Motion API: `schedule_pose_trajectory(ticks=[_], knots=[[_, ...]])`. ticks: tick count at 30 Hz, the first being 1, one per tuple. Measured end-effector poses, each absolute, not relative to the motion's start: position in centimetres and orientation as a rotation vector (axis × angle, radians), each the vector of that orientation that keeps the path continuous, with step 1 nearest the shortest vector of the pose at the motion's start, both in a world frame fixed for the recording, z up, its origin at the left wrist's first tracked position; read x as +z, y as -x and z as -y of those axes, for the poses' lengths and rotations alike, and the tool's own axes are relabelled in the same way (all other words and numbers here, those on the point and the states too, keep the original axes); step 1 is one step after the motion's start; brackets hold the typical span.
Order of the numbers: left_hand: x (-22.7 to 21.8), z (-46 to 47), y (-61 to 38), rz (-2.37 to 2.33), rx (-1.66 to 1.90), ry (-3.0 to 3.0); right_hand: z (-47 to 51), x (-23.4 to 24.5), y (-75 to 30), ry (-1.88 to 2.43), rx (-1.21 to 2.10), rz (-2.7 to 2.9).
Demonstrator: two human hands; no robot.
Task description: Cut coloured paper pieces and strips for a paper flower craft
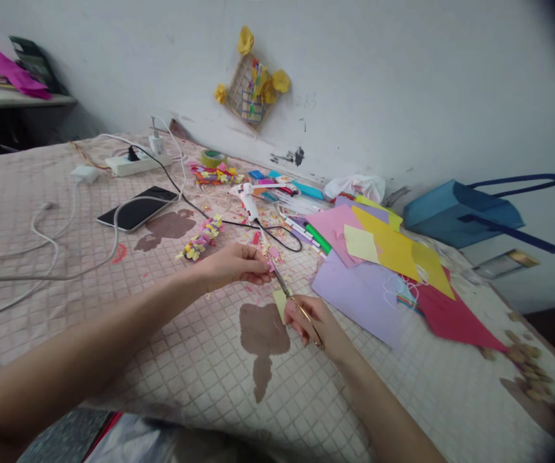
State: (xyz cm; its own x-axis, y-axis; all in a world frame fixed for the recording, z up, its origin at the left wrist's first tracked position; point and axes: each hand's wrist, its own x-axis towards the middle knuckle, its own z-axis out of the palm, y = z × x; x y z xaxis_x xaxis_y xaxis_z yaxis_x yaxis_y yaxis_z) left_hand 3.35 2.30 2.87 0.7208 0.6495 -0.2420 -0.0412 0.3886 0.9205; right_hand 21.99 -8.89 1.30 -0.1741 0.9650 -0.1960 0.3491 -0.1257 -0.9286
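My right hand (312, 321) is closed round the handles of a pair of scissors (292, 297), whose blades point up and left. My left hand (238, 262) pinches a small pink scrap of paper (272, 266) right at the blade tips. A small yellow piece of paper (280, 302) lies just under the scissors by my right hand. Both hands hover over a quilted pink cloth (200, 360) strewn with tiny paper cuttings.
Coloured paper sheets (378, 263) lie to the right, with markers (306, 231) and a glue gun (247, 199) behind. A phone (137, 207), power strip (135, 164), cables and tape roll (213, 157) sit at the left rear. A blue bag (465, 212) leans by the wall.
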Motion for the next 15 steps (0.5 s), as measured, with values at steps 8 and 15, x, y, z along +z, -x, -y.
schedule_pose_trajectory(ticks=[8, 15], knots=[[2.96, -2.26, -3.41, -0.657, 0.485, -1.103, 8.92, 1.13, -21.93, 1.470, 1.324, 1.513], [2.93, -2.29, -3.46, -0.665, 0.485, -1.110, 8.90, 1.39, -21.85, 1.472, 1.336, 1.510]])
